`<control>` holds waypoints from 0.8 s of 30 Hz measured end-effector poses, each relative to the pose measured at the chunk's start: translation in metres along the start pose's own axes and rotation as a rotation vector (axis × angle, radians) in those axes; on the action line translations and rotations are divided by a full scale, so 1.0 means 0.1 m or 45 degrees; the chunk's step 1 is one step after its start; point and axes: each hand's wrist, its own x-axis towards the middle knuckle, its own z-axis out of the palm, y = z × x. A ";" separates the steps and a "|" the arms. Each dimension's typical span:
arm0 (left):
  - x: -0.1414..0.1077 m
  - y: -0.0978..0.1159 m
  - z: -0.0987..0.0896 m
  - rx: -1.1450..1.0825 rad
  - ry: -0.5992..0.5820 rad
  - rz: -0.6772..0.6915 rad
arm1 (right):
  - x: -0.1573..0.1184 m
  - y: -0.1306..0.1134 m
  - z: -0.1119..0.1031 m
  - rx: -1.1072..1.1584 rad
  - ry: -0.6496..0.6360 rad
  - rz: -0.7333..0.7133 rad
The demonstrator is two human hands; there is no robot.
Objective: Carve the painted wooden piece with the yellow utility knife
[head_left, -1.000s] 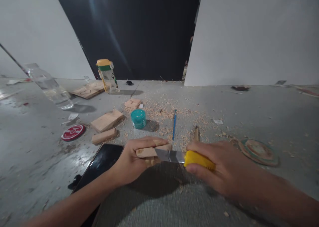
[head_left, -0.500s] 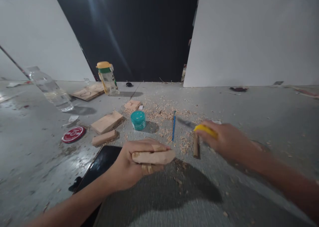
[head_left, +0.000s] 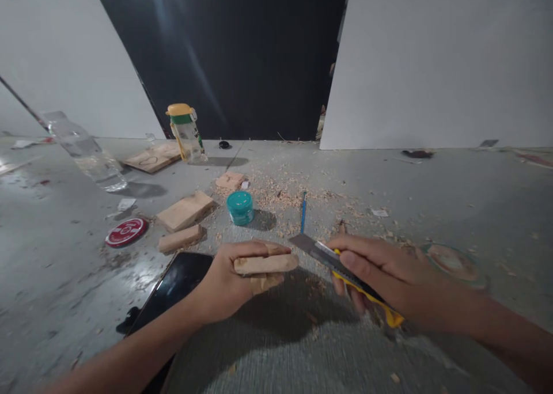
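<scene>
My left hand, with tan tape on its fingers, is closed round a pale piece of wood over the grey board. In my right hand is a yellow and black utility knife. Its blade is out and points left, a short gap from the wood's right end. Beyond the blade a thin blue stick lies among wood shavings. A teal jar stands behind my left hand.
Left of the jar lie wood blocks, a red round lid and a black tablet. Farther back stand a clear bottle and a yellow-capped bottle. Partly behind my right forearm is a round lid.
My right hand has come down and nearer to my left hand, and the knife's blade has turned into clear view. The wood in my left hand has tilted slightly.
</scene>
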 end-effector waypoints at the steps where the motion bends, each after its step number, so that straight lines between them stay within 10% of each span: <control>1: 0.00 0.01 0.00 -0.016 -0.005 0.003 | -0.01 -0.01 0.02 0.040 -0.018 0.022; 24: 0.00 -0.05 0.00 0.040 -0.036 0.214 | -0.14 -0.17 0.35 -0.206 -0.065 0.084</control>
